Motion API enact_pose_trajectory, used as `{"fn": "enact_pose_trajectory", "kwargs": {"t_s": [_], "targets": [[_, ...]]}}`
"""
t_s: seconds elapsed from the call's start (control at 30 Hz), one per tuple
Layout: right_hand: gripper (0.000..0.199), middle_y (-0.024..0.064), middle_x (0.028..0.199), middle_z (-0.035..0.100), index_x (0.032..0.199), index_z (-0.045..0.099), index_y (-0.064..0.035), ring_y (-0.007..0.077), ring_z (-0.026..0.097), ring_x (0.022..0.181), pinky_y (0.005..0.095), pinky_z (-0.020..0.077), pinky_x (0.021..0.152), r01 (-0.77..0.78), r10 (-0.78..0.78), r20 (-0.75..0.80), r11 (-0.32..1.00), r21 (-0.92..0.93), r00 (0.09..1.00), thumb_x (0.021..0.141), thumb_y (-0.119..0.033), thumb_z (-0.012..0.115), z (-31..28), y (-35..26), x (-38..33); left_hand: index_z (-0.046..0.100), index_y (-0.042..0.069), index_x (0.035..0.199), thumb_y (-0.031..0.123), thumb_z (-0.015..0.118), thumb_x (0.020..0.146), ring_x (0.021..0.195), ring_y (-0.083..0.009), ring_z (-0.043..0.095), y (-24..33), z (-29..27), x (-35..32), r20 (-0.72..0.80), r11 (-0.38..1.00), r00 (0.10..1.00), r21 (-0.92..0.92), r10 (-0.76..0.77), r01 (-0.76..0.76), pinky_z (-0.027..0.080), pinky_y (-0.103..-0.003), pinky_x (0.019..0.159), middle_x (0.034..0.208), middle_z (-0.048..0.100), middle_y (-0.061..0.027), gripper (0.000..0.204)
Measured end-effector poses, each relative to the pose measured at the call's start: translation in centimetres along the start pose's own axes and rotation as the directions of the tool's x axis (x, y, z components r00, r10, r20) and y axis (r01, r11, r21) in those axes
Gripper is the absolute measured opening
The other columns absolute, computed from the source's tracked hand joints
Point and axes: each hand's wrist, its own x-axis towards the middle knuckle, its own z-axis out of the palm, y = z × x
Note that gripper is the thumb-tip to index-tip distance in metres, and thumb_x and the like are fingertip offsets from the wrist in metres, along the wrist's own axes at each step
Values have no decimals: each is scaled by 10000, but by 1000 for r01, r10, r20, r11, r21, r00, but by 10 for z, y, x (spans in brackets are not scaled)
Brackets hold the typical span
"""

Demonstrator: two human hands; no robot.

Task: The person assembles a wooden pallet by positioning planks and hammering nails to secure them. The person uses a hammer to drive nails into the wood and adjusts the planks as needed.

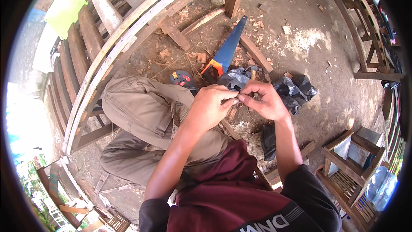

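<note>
My left hand (211,105) and my right hand (265,100) meet in front of my chest, fingertips pinched together on a small thin object (236,99) that is too small to identify. Just beyond the hands lies a hand saw (229,46) with a blue blade and an orange handle, on the dirt ground. A crumpled grey plastic bag (237,77) sits right behind my fingers. I am crouched, with my knee in khaki trousers (141,107) under the left forearm.
A curved slatted wooden frame (107,47) arcs across the left and top. A black plastic bag (296,89) lies to the right of my hands, a round dark tool (182,78) by my knee. Small wooden stools (352,163) stand at lower right. Wood chips litter the ground.
</note>
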Motion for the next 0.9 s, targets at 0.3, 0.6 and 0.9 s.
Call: {"fn": "enact_pose_trajectory", "kwargs": {"t_s": [0.3, 0.6, 0.9], "targets": [[604, 256, 1118, 696, 1256, 600, -15, 456, 653, 1079, 468, 519, 960, -776, 397, -725, 556, -297, 563, 857, -437, 766, 20, 327, -32, 719, 21, 1072, 36, 702, 937, 880, -195, 692, -6, 16, -5, -329, 994, 943, -109, -54, 19, 534, -322, 780, 959, 726, -89, 137], [530, 303, 1090, 693, 1164, 509, 66, 478, 699, 1021, 508, 583, 889, -856, 460, -764, 462, -229, 453, 932, -389, 649, 52, 343, -19, 654, -24, 1086, 34, 684, 974, 969, -125, 660, 2, -9, -32, -472, 802, 878, -553, -77, -227, 523, -285, 886, 1052, 697, -67, 130], [395, 235, 779, 564, 965, 545, 73, 380, 525, 708, 465, 463, 691, -238, -127, -724, 894, -380, 678, 1021, -308, 632, 63, 201, 0, 647, -9, 1081, 78, 636, 1015, 878, -127, 649, -31, -150, -151, -936, 755, 320, -314, -145, -575, 544, -302, 835, 962, 687, -62, 110]]}}
